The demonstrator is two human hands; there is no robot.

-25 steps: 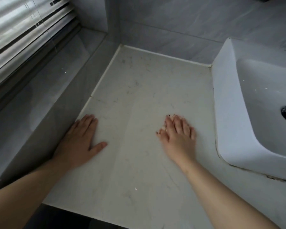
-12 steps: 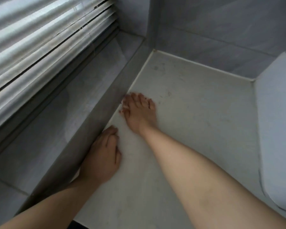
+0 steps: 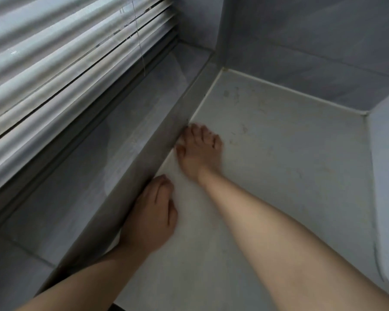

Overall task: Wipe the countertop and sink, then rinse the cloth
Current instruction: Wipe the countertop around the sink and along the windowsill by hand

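Pale countertop [image 3: 290, 176] wide rightward, left hand [image 3: 153, 212] and right hand [image 3: 200, 151] beside ledge [image 3: 157, 153] edge — both grips loose

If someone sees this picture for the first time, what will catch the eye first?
Two bare forearms reach in from below. The right hand, slightly blurred, lies on the pale countertop close against the grey ledge, and the left hand rests nearer to the person along the same ledge. Bright window blinds fill the upper left.

Matt, scuffed stone countertop [image 3: 279, 176]
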